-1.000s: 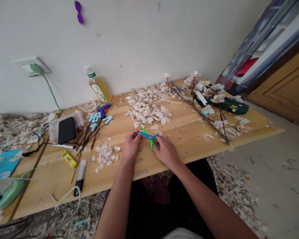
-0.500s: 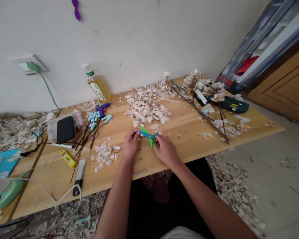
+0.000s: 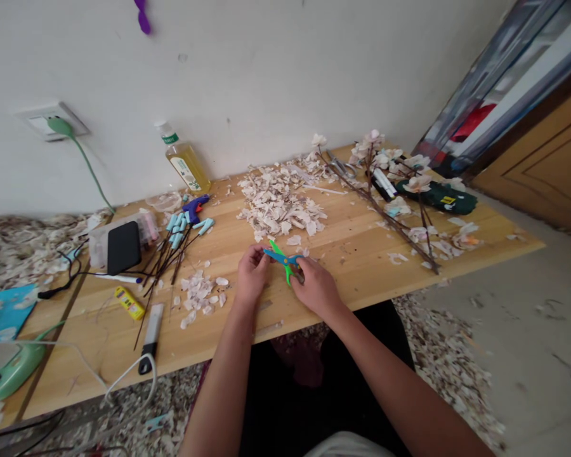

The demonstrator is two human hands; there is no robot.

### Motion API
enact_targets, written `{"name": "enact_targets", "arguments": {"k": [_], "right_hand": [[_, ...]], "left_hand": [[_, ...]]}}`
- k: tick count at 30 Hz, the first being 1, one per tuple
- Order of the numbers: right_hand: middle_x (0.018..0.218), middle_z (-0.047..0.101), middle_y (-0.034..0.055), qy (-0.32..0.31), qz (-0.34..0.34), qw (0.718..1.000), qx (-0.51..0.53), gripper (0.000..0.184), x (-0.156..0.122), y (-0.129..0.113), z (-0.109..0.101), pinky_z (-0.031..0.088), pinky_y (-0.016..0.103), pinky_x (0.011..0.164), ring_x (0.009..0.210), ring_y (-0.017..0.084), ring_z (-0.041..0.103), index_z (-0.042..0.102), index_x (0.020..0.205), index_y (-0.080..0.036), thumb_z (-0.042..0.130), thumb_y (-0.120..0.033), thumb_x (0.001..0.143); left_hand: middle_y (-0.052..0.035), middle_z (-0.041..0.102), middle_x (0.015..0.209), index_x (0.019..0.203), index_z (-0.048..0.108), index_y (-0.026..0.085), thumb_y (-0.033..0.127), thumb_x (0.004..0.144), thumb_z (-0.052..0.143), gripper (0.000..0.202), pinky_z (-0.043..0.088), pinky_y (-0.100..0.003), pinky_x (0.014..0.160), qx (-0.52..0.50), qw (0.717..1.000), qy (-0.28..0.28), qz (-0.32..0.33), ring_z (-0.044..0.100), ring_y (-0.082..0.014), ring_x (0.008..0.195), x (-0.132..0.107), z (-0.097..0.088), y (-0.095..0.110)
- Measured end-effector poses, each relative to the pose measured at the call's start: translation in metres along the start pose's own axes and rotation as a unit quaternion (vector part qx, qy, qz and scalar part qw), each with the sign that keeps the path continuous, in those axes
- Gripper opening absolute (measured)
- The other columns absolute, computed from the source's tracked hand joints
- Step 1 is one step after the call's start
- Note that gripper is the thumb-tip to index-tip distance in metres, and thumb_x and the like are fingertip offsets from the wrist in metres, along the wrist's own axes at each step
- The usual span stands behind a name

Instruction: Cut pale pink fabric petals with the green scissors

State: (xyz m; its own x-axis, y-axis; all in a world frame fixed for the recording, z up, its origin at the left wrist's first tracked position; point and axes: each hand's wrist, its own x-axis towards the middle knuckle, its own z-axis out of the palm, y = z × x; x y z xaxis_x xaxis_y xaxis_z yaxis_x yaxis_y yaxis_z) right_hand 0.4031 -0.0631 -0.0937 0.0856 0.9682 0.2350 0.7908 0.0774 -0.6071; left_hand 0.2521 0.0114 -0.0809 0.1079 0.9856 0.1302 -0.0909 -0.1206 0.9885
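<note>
My right hand (image 3: 315, 284) grips a pair of green and blue scissors (image 3: 284, 258), their blades apart and pointing up and left. The blue blade reaches the fingertips of my left hand (image 3: 252, 271). Those fingers are pinched together; whatever they hold is too small or too hidden to make out. Just beyond both hands lies a large heap of pale, petal-like flakes (image 3: 278, 200). A smaller pile of cut flakes (image 3: 198, 293) lies to the left of my left hand.
A flowered branch (image 3: 378, 206) stretches across the right of the wooden table (image 3: 361, 279). Leftward are a glue gun (image 3: 196, 207), an oil-coloured bottle (image 3: 188, 164), a black phone (image 3: 124, 246), a box cutter (image 3: 151, 336) and a looping white cable (image 3: 132, 367).
My left hand has shifted very slightly, and the scissors stay at its fingertips. The view has tilted a little; the things on the table lie as before.
</note>
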Motion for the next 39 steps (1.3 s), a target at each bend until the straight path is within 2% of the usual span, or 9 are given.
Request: {"name": "enact_targets", "arguments": {"k": [10, 17, 27, 34, 39], "right_hand": [[0.089, 0.065, 0.0054, 0.001, 0.011, 1.000, 0.003, 0.009, 0.001, 0.001, 0.000, 0.041, 0.031, 0.070, 0.083, 0.021, 0.059, 0.058, 0.093, -0.022, 0.052, -0.019, 0.086], [0.091, 0.065, 0.0061, 0.005, 0.011, 1.000, -0.001, 0.011, 0.001, 0.001, 0.000, 0.041, 0.031, 0.071, 0.083, 0.022, 0.059, 0.058, 0.097, -0.021, 0.055, -0.022, 0.086], [0.101, 0.069, 0.0075, -0.002, 0.020, 1.000, 0.014, 0.018, 0.000, 0.005, 0.001, 0.044, 0.033, 0.076, 0.093, 0.024, 0.062, 0.062, 0.102, -0.023, 0.054, -0.016, 0.087], [0.097, 0.068, 0.0073, 0.012, 0.023, 1.000, 0.017, 0.017, 0.000, 0.004, 0.002, 0.044, 0.033, 0.074, 0.087, 0.023, 0.062, 0.060, 0.102, -0.022, 0.054, -0.019, 0.086], [0.096, 0.066, 0.0075, 0.004, -0.010, 1.000, 0.009, 0.021, -0.001, 0.000, -0.001, 0.044, 0.034, 0.076, 0.089, 0.024, 0.060, 0.056, 0.103, -0.021, 0.059, -0.026, 0.083]], "left_hand": [[-0.0025, 0.068, 0.074, 0.086, 0.069, 0.018, 0.037, 0.080, 0.069, 0.020, 0.050, -0.027, 0.071, 0.001, 1.000, -0.018, -0.021, 0.063, -0.0152, 0.071, -0.001, -0.003, 0.000], [-0.0016, 0.066, 0.073, 0.086, 0.071, 0.019, 0.039, 0.079, 0.070, 0.021, 0.048, -0.026, 0.069, -0.004, 0.999, -0.020, -0.030, 0.059, -0.0142, 0.068, 0.000, -0.005, -0.001], [-0.0017, 0.067, 0.074, 0.090, 0.075, 0.021, 0.037, 0.080, 0.069, 0.019, 0.046, -0.026, 0.070, 0.051, 0.998, -0.012, -0.018, 0.059, -0.0151, 0.070, 0.002, -0.014, -0.002], [-0.0007, 0.066, 0.072, 0.088, 0.073, 0.020, 0.039, 0.079, 0.071, 0.022, 0.047, -0.025, 0.068, 0.011, 0.999, -0.015, -0.038, 0.058, -0.0133, 0.066, 0.000, -0.011, -0.002], [-0.0014, 0.067, 0.078, 0.088, 0.070, 0.020, 0.039, 0.076, 0.075, 0.024, 0.049, -0.025, 0.071, -0.058, 0.997, -0.013, -0.053, 0.060, -0.0128, 0.070, 0.000, -0.008, -0.001]]}}
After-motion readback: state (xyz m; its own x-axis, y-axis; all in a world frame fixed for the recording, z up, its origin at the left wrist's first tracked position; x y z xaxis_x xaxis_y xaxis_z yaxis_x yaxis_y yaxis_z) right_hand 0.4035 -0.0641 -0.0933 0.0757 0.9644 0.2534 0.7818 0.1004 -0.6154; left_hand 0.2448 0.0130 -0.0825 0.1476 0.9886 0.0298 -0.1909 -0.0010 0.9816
